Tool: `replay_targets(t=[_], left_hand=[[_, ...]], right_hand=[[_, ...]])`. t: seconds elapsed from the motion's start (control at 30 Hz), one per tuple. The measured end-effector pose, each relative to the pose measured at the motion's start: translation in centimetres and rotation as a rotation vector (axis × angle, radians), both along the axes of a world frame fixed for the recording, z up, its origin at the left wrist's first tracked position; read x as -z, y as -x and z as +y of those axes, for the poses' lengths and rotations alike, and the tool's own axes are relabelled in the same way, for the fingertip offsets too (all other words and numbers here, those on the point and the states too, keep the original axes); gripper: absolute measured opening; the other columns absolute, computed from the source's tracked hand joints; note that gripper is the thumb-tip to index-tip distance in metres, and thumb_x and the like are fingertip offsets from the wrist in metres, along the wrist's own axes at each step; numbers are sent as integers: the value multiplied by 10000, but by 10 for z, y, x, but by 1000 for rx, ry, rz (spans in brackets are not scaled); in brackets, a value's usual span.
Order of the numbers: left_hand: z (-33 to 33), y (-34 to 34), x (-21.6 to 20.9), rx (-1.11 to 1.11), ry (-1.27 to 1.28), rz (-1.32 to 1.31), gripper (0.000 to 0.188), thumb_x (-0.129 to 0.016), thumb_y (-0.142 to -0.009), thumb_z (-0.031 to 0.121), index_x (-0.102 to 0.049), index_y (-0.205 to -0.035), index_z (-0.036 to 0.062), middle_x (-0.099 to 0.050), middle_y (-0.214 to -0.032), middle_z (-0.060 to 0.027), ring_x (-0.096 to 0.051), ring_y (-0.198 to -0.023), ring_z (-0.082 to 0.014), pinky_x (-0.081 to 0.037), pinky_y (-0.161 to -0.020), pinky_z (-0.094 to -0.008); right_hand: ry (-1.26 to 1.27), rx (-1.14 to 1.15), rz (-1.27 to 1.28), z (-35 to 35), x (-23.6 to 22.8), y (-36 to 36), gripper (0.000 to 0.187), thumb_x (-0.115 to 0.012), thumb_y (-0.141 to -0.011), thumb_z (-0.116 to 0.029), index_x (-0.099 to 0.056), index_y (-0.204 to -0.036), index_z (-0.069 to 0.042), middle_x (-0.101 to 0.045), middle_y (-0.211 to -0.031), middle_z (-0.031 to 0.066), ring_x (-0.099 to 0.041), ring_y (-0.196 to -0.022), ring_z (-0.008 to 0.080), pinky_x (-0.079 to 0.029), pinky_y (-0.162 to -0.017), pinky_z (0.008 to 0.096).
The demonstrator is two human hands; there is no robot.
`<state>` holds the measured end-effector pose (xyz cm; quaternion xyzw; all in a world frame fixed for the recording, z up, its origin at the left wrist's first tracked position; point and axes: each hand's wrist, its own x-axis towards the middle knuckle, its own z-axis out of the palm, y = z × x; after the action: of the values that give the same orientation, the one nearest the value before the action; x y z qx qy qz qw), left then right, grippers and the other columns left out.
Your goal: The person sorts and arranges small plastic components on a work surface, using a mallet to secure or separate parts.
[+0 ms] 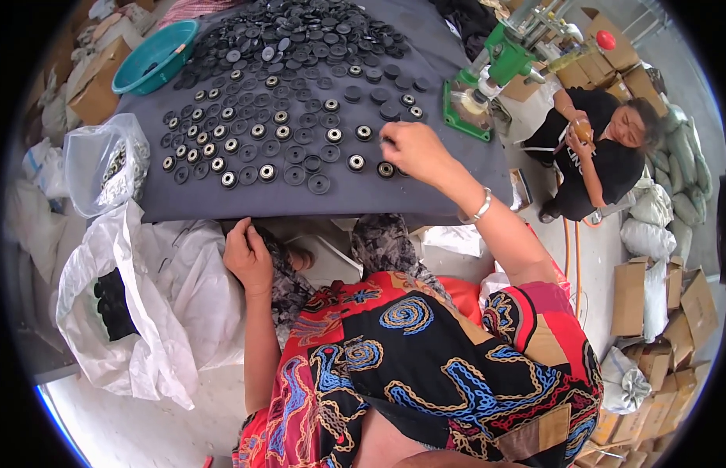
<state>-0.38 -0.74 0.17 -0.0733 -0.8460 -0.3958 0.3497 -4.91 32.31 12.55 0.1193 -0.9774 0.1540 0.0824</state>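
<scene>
Over the right part of the grey-covered table (316, 204), my right hand (417, 152) reaches in with its fingers pinched. Whatever is between the fingertips is too hidden to name. Just below the hand lies a black wheel with a shiny metal bearing in its centre (386, 169), and a similar bearing-fitted wheel (356, 162) sits to its left. Loose rows of black wheels (318, 184) spread leftward, some with bearings and some without. My left hand (249, 253) is at the table's near edge, fingers loosely bent and apart, holding nothing visible.
A heap of black wheels (301, 39) covers the table's far side. At left are a teal basin (155, 58), a clear bag of metal bearings (106, 168) and a white sack (156, 343). A green hand press (507, 58) stands right; beyond it a person (601, 156) holds something round.
</scene>
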Motion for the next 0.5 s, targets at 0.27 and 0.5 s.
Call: replay_targets(t=[0.27, 0.5], left_hand=[[0, 3, 0, 15, -4, -24, 127, -599, -871, 7, -650, -987, 10, -675, -858, -132, -649, -722, -264, -508, -659, -343], [1, 4, 1, 23, 12, 21, 137, -602, -851, -17, -647, -979, 2, -667, -851, -149, -649, -723, -306, -511, -651, -374]], right_hand=[[239, 363, -192, 70, 17, -53, 258, -602, -867, -100, -640, -1110, -22, -622, -754, 144, -619, -679, 281, -496, -662, 380], [88, 251, -105, 71, 16, -60, 343, -681, -784, -144, -645, -1092, 3, -588, -930, 194, -604, -868, 362, -494, -802, 416]])
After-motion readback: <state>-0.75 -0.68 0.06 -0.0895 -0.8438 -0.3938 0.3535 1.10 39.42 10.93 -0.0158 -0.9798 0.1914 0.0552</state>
